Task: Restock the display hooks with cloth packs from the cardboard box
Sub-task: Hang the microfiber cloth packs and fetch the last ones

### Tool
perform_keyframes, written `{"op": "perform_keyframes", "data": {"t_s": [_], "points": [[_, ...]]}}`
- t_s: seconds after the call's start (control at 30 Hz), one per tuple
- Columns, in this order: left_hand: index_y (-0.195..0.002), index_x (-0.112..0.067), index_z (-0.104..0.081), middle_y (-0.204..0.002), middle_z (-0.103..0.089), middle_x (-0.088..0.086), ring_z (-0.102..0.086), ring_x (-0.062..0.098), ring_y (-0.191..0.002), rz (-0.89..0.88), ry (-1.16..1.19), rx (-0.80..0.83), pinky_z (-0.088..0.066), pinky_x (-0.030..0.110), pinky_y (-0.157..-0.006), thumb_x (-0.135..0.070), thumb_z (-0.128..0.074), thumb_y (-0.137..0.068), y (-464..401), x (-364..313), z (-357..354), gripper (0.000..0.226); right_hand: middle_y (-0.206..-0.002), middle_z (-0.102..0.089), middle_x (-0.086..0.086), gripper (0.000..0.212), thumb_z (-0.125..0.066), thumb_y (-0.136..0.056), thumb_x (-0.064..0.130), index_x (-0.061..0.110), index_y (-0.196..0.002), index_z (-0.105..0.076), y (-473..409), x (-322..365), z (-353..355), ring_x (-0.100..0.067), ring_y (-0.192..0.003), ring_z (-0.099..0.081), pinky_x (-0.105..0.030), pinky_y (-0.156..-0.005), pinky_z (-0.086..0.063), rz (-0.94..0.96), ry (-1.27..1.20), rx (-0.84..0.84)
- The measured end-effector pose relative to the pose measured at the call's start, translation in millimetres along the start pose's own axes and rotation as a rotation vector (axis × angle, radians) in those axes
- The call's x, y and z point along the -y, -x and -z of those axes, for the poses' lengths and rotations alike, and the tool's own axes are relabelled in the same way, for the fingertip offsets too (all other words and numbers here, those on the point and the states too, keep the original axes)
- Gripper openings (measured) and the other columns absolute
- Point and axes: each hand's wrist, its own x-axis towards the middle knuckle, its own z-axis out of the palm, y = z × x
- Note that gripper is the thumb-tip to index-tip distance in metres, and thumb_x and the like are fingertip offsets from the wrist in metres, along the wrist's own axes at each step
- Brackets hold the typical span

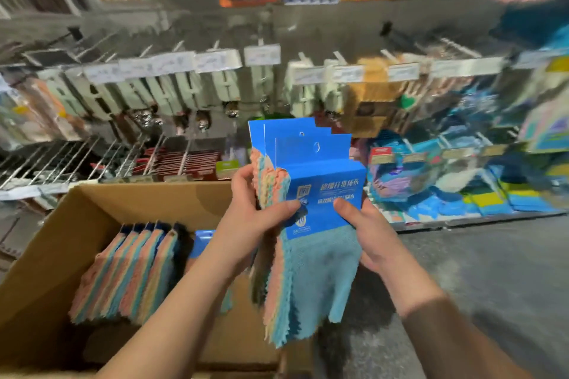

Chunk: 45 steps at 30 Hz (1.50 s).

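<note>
While both hands meet at the centre of the frame, they hold up a small stack of cloth packs (311, 194) above the right end of the cardboard box (46, 255). The left hand (255, 218) wraps its fingers around the left edge of the stack, thumb pressed across the blue card front, and the right hand (369, 237) grips the right edge, thumb on the card and fingers curled behind. At least three blue header cards show, fanned in steps toward the upper left, each with a small hang hole near its top; white printed characters run across the front card. Below the cards hang the cloths, the front one light blue, with pink and yellow layers showing along the left edge. Lower left in the frame, inside the open box, more packs (129, 271) lie in an overlapping row, their striped pink, blue and yellow cloth edges facing up. Behind the box, at middle left, bare wire display hooks (61, 160) reach forward, with red packets (184, 163) beside them. Higher up, a row of hooks carries pale green carded goods (160, 92) under white price labels. At the right side of the frame hang blue cleaning goods (431, 175), heavily blurred, and grey floor (492, 271) fills the lower right.
</note>
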Motion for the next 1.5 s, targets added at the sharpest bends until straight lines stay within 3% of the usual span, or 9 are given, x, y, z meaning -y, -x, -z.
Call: {"op": "perform_keyframes", "data": {"t_s": [0.27, 0.4, 0.67, 0.77, 0.83, 1.03, 1.17, 1.3, 1.5], "points": [[-0.118, -0.029, -0.037, -0.126, -0.062, 0.005, -0.071, 0.010, -0.102, -0.060, 0.006, 0.192, -0.057, 0.023, -0.076, -0.025, -0.090, -0.052, 31, -9, -241, 0.085, -0.110, -0.074, -0.012, 0.100, -0.096, -0.029, 0.056, 0.010, -0.114, -0.067, 127, 95, 194, -0.030, -0.102, -0.070, -0.045, -0.085, -0.057, 0.175, -0.067, -0.169], [-0.124, -0.032, -0.037, -0.122, -0.066, 0.001, -0.071, 0.010, -0.101, -0.104, -0.030, 0.285, -0.055, 0.027, -0.081, -0.049, -0.093, -0.034, 34, -21, -337, 0.107, -0.107, -0.074, -0.012, 0.089, -0.097, -0.026, 0.055, 0.014, -0.102, -0.073, 176, 141, 263, -0.029, -0.096, -0.072, -0.048, -0.087, -0.057, 0.324, -0.114, -0.251], [-0.136, -0.027, -0.037, -0.101, -0.073, -0.015, -0.072, 0.002, -0.090, -0.180, -0.073, 0.367, -0.054, 0.029, -0.082, -0.053, -0.084, -0.063, 14, -45, -474, 0.091, -0.118, -0.070, -0.016, 0.078, -0.095, -0.046, 0.047, 0.014, -0.112, -0.070, 222, 211, 352, -0.035, -0.105, -0.068, -0.052, -0.090, -0.056, 0.499, -0.211, -0.313], [-0.134, -0.022, -0.043, -0.085, -0.076, -0.011, -0.071, 0.008, -0.070, -0.146, 0.014, 0.412, -0.056, 0.026, -0.063, -0.038, -0.090, -0.062, -6, -48, -511, 0.088, -0.117, -0.071, -0.014, 0.070, -0.091, -0.052, 0.042, 0.015, -0.113, -0.070, 218, 233, 388, -0.032, -0.103, -0.070, -0.049, -0.087, -0.057, 0.506, -0.254, -0.380], [-0.134, -0.021, -0.045, -0.100, -0.078, -0.003, -0.075, 0.018, -0.085, -0.133, 0.040, 0.421, -0.059, 0.037, -0.074, -0.039, -0.091, -0.060, -24, -48, -535, 0.089, -0.120, -0.070, -0.013, 0.086, -0.094, -0.048, 0.047, 0.013, -0.123, -0.066, 208, 249, 411, -0.034, -0.108, -0.068, -0.052, -0.093, -0.053, 0.519, -0.287, -0.420], [-0.115, -0.023, -0.056, -0.105, -0.077, -0.001, -0.075, 0.022, -0.094, -0.216, 0.071, 0.298, -0.057, 0.044, -0.083, -0.026, -0.078, -0.081, -104, -41, -617, 0.041, -0.113, -0.073, -0.007, 0.051, -0.068, -0.075, 0.032, 0.016, -0.123, -0.063, 155, 313, 487, -0.027, -0.099, -0.072, -0.045, -0.084, -0.057, 0.580, -0.233, -0.497], [-0.119, -0.022, -0.057, -0.104, -0.077, -0.004, -0.074, 0.017, -0.094, -0.306, 0.057, 0.247, -0.057, 0.036, -0.078, -0.030, -0.083, -0.079, -183, -46, -674, 0.048, -0.117, -0.072, -0.003, 0.054, -0.068, -0.074, 0.036, 0.021, -0.126, -0.060, 104, 374, 541, -0.025, -0.106, -0.070, -0.046, -0.090, -0.055, 0.636, -0.084, -0.514], [-0.118, -0.027, -0.059, -0.107, -0.076, -0.008, -0.072, 0.016, -0.100, -0.391, -0.031, 0.182, -0.054, 0.048, -0.095, -0.052, -0.080, -0.066, -251, -63, -720, 0.062, -0.116, -0.073, 0.002, 0.049, -0.068, -0.073, 0.036, 0.024, -0.119, -0.060, 65, 436, 593, -0.019, -0.107, -0.069, -0.041, -0.091, -0.054, 0.674, -0.008, -0.540], [-0.122, -0.018, -0.057, -0.108, -0.076, -0.002, -0.072, 0.019, -0.102, -0.460, -0.024, 0.161, -0.055, 0.047, -0.096, -0.028, -0.078, -0.084, -326, -85, -761, 0.044, -0.118, -0.072, -0.002, 0.033, -0.065, -0.088, 0.027, 0.022, -0.121, -0.062, 20, 510, 678, -0.023, -0.110, -0.068, -0.041, -0.092, -0.053, 0.764, -0.007, -0.543]]}}
